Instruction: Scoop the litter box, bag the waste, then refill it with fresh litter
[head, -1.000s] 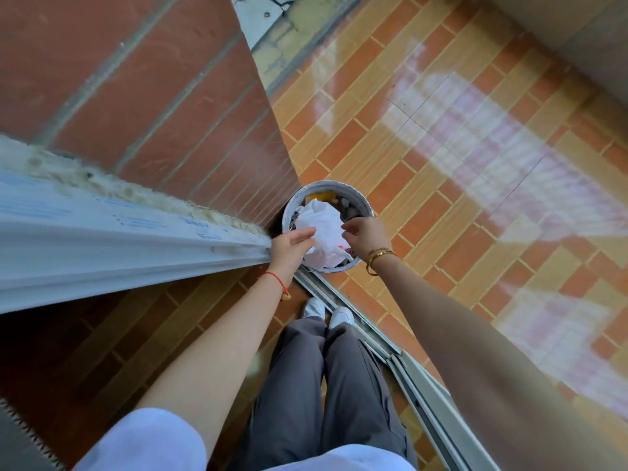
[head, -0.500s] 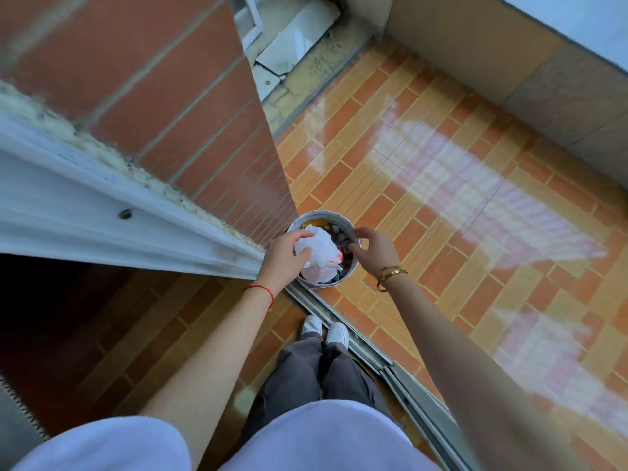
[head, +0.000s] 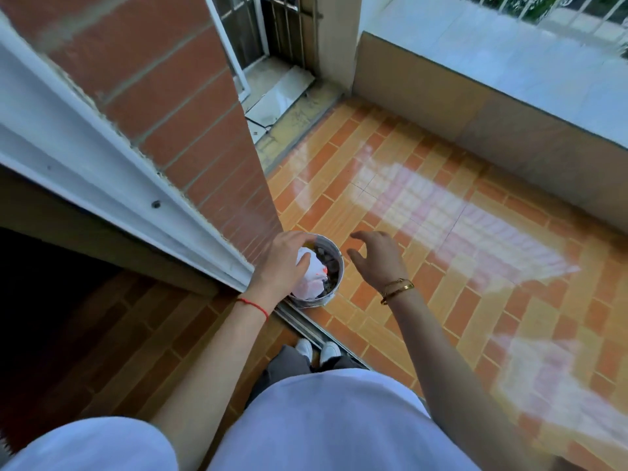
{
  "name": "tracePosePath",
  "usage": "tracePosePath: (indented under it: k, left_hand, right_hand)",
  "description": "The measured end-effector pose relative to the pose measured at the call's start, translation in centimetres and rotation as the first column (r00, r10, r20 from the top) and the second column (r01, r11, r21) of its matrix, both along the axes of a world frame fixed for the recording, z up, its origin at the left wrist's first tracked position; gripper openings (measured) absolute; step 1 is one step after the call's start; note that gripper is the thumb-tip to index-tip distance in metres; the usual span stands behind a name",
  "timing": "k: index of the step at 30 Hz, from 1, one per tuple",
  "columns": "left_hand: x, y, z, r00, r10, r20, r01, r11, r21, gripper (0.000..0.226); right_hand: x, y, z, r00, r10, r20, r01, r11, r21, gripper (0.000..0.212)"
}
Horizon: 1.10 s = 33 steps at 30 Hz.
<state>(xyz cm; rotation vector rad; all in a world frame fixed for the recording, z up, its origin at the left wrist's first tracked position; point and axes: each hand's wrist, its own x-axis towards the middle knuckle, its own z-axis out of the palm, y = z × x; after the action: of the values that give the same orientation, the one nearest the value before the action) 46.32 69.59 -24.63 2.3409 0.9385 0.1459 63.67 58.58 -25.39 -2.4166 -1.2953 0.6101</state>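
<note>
Two bare hands: a left hand (head: 282, 263) and a right hand (head: 377, 258). One round metal bin (head: 334, 266) sits on the tiled floor (head: 441, 300) at the sliding door track (head: 306, 326). One crumpled white bag (head: 312, 275) lies inside the bin. Two white shoes (head: 317, 348). One red string bracelet (head: 253, 305) on the left wrist. Gold bracelets (head: 397, 288) on the right wrist, apparently two.

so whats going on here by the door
A person stands at a sliding door track, reaching down to a small round metal bin on the orange tiled balcony floor. The left hand rests on a crumpled white plastic bag sitting in the bin on top of other rubbish. The right hand is open and empty, beside the bin and not touching it. No litter box is in sight.
</note>
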Motion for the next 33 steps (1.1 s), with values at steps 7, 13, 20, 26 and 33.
tracePosePath:
  k: [7,13,20,26,33]
  left_hand:
    - [-0.9,-2.4,3.2,0.991,-0.129,0.03,0.126,0.988,0.086,0.038]
    - [-3.1,-3.2,5.0,0.97,-0.229,0.082,0.221,0.97,0.098,0.038]
    - [-6.3,-3.3,5.5,0.883,-0.455,0.12,0.444,0.89,0.108,0.036]
    - [-10.0,-4.1,5.0,0.753,-0.643,0.138,0.636,0.766,0.096,0.036]
    - [-12.6,-6.1,5.7,0.524,-0.847,0.09,0.844,0.53,0.078,0.039]
  right_hand:
    - [-1.5,-4.4,4.0,0.996,-0.053,0.065,0.05,0.998,0.043,0.043]
    - [-4.6,-9.0,5.7,0.985,-0.166,0.053,0.164,0.985,0.045,0.045]
    - [-11.3,-12.8,6.1,0.919,-0.39,0.061,0.388,0.92,0.048,0.044]
    - [-19.8,-15.8,5.8,0.802,-0.595,0.054,0.592,0.803,0.069,0.045]
    - [-29.7,-20.4,6.8,0.516,-0.857,-0.018,0.855,0.513,0.071,0.042]
